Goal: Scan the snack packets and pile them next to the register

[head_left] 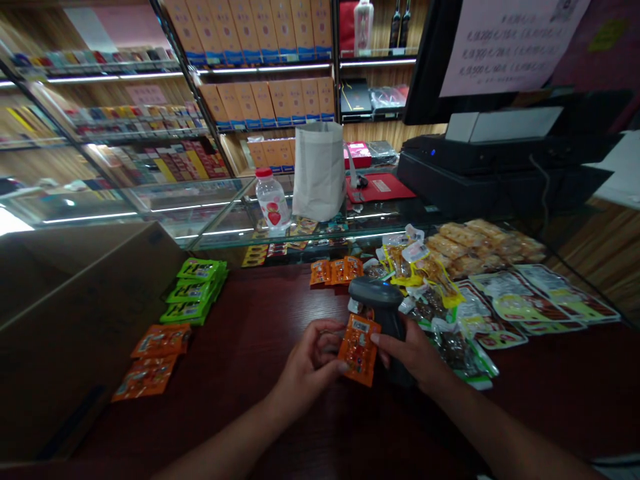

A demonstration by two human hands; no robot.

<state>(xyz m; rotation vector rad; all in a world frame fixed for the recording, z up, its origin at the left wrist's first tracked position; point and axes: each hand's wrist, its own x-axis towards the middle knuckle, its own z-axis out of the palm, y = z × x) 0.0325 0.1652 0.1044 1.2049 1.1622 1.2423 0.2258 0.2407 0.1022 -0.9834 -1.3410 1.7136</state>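
Observation:
My left hand (pixel 313 360) pinches a small orange snack packet (pixel 359 353) near the middle of the counter, thumb on its front and fingers curled behind its left edge. A dark grey barcode scanner (pixel 375 293) is directly behind and above the packet. Its handle is in my right hand (pixel 420 350), which is closed around it, with some fingers hidden. The right thumb reaches across to the packet's right edge. Several matching orange packets (pixel 336 271) lie in a row just beyond the scanner.
On the left stand a cardboard box (pixel 85 293), green packets (pixel 193 290) and more orange packets (pixel 145 377). Bagged snacks (pixel 430 267) and flat pouches (pixel 530 293) crowd the right. A bottle (pixel 273 200) and a white paper bag (pixel 319 173) stand behind, by a monitor (pixel 425 60).

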